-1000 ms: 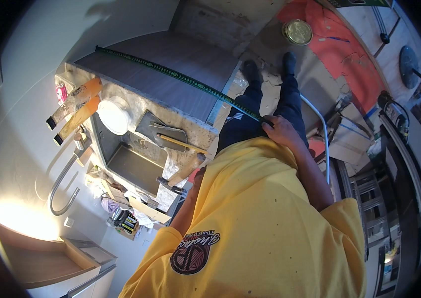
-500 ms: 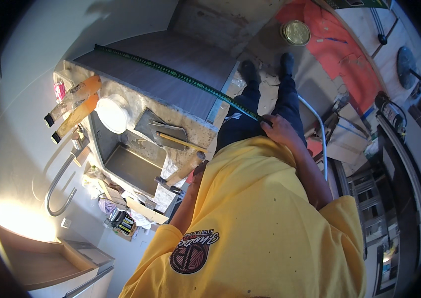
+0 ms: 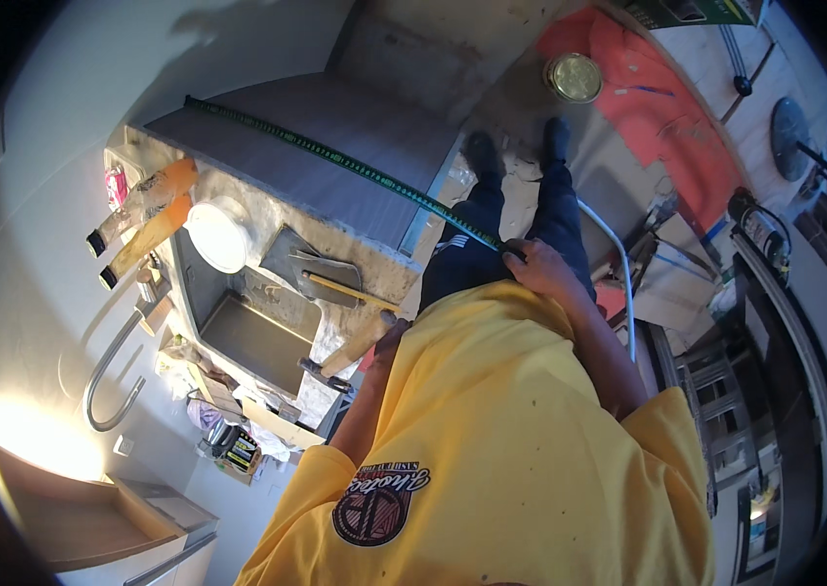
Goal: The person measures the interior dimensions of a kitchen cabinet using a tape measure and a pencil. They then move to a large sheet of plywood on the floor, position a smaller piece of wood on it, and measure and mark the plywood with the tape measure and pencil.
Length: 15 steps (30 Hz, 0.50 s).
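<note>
My right hand (image 3: 538, 267) is closed on the dark case of a tape measure (image 3: 335, 156) in front of my thighs. Its long green blade runs out to the far left across a grey wood-grain panel (image 3: 335, 117). My left hand (image 3: 390, 337) hangs low at the counter's near edge, close to the wooden handle of a hammer (image 3: 350, 350); my yellow shirt covers part of it and its fingers do not show clearly. A yellow pencil (image 3: 355, 291) lies across dark flat pieces (image 3: 301, 256) on the counter.
Left of the panel is a worn counter with a sink (image 3: 257, 342), a white tub (image 3: 218, 234) and two orange-and-clear bottles (image 3: 145, 239). A curved faucet (image 3: 96, 376) rises behind. A round gold tin (image 3: 573, 78) stands by red floor covering (image 3: 667, 127). A pale hose (image 3: 623, 264) curves at my right.
My right hand has shifted slightly left with the tape case. The blade stays stretched over the panel. The whole view has tilted a little.
</note>
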### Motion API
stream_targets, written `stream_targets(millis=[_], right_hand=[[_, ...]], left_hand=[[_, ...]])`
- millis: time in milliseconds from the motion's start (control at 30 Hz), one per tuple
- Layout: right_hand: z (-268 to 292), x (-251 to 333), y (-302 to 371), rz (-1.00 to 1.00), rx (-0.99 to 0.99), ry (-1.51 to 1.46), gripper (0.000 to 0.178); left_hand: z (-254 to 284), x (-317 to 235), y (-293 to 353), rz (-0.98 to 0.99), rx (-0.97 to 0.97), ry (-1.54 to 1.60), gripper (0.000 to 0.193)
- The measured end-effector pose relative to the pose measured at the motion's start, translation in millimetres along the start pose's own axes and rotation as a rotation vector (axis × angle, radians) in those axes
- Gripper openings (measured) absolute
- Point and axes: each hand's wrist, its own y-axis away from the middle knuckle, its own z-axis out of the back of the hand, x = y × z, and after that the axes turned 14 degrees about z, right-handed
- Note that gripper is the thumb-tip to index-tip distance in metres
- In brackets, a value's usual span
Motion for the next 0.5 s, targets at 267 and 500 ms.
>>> stream_targets(millis=[267,500], right_hand=[[6.4,7.2,1.7,0.043,-0.003,-0.011,0.042],[4.3,5.2,2.7,0.049,-0.01,0.0,0.042]], left_hand=[[9.6,-23.0,-0.4,-0.014,0.049,-0.002,0.027],[15.3,-31.1,0.6,-0.021,0.076,-0.012,0.028]])
